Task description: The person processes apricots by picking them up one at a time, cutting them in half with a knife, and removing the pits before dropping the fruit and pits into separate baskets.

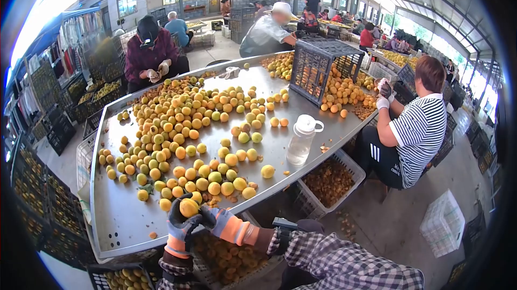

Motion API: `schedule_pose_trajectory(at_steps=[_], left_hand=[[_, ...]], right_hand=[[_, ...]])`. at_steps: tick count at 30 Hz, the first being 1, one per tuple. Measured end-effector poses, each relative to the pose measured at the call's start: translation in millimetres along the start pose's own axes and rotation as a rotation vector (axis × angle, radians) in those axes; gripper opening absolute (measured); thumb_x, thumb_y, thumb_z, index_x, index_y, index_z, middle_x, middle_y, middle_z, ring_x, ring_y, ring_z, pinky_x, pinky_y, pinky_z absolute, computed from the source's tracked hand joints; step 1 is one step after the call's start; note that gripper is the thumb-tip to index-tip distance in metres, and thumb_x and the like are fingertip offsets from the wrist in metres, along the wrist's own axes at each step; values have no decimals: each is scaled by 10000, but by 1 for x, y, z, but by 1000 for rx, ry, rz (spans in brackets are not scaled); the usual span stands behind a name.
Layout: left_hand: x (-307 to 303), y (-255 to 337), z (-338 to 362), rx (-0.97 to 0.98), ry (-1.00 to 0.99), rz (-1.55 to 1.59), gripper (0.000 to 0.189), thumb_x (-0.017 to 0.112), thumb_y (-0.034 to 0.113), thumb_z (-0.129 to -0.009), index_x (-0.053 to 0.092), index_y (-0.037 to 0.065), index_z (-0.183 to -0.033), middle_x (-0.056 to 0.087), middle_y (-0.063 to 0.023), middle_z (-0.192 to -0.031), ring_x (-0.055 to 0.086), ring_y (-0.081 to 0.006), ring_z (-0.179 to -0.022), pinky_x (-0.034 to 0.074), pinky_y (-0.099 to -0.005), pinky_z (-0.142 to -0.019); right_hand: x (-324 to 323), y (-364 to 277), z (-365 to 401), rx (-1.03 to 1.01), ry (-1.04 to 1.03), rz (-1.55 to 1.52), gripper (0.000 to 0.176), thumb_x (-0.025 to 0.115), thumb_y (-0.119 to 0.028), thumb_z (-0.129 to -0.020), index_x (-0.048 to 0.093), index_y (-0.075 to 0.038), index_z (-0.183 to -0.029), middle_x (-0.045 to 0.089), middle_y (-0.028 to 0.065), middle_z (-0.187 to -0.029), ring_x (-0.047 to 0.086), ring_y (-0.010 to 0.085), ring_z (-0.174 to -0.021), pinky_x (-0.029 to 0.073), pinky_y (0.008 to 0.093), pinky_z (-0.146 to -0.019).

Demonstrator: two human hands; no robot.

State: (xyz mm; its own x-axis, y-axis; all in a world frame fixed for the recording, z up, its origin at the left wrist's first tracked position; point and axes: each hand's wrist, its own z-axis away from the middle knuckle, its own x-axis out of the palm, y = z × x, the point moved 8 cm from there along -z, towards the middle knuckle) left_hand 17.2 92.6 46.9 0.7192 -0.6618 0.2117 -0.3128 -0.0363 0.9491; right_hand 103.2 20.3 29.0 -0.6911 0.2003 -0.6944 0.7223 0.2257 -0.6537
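Note:
Both my gloved hands close around one yellow-orange apricot (188, 207) at the near edge of the steel table (116, 212). My left hand (180, 229) grips it from below and the left. My right hand (215, 219) presses against it from the right. Just beyond lies a heap of several apricots (210, 179).
A clear water bottle (301, 140) stands on the table's right side. A black crate (318, 66) sits tipped at the far end, with fruit spilling from it. Baskets (329, 182) of pitted fruit sit under the table. A person in stripes (414, 128) and others work around the table.

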Motion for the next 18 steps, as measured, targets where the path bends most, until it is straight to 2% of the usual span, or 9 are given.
schedule_pose_trajectory(at_steps=[2,4,5,7,10,12,14,17,18], left_hand=[[-4,8,1,134,-7,-74,573,799,176,-750,537,-20,-1219,639,-94,-1067,614,-180,-1003,501,-315,-893],[5,15,5,197,48,-119,553,779,272,-780,547,-19,-1189,640,-80,-1009,637,-163,-894,523,-286,-781],[14,18,9,99,95,3,511,722,328,-826,553,-22,-1158,629,-67,-896,621,-152,-769,496,-263,-670],[24,-4,15,-74,288,261,443,575,427,-927,583,1,-1050,548,-12,-645,513,-99,-504,366,-221,-447],[22,-18,13,-164,273,325,392,602,363,-923,594,13,-1100,585,-7,-748,498,-96,-527,365,-217,-475],[26,-1,9,-151,197,216,375,596,344,-925,600,8,-1093,613,-18,-790,536,-108,-584,404,-230,-528],[19,-3,6,-141,136,110,359,590,325,-928,607,3,-1087,641,-29,-831,574,-121,-641,442,-243,-581],[1,-6,1,17,150,-141,337,559,283,-930,632,-18,-1061,677,-58,-983,611,-144,-918,462,-273,-820],[1,-9,2,19,153,-141,337,559,283,-930,632,-18,-1061,677,-58,-983,611,-144,-918,462,-273,-820]], right_hand=[[-1,-7,-3,-59,-18,-9,343,519,-146,-900,513,-30,-1222,603,159,-1106,612,308,-971,492,366,-811],[-1,-4,-2,107,-117,-170,354,481,-146,-912,508,-29,-1245,585,167,-1141,595,301,-1010,480,368,-847],[9,1,-2,105,-116,-171,354,481,-146,-912,508,-29,-1245,585,167,-1141,595,301,-1010,480,368,-847],[20,-14,6,-323,204,187,345,490,-131,-904,516,-27,-1232,561,185,-1173,587,309,-1017,484,372,-839],[45,18,2,-108,31,130,337,498,-122,-895,523,-30,-1218,548,202,-1181,596,325,-994,499,374,-800],[14,6,2,-37,134,-24,317,503,-118,-890,545,-40,-1194,551,203,-1173,603,320,-976,503,379,-753],[6,6,1,155,-78,-146,307,502,-116,-888,563,-52,-1182,555,196,-1166,606,313,-966,498,381,-730],[14,1,-1,26,-127,50,292,515,-115,-884,576,-58,-1164,559,182,-1164,596,295,-989,487,380,-725],[15,0,1,24,-129,50,292,515,-115,-884,576,-58,-1164,559,182,-1164,596,295,-989,487,380,-725]])
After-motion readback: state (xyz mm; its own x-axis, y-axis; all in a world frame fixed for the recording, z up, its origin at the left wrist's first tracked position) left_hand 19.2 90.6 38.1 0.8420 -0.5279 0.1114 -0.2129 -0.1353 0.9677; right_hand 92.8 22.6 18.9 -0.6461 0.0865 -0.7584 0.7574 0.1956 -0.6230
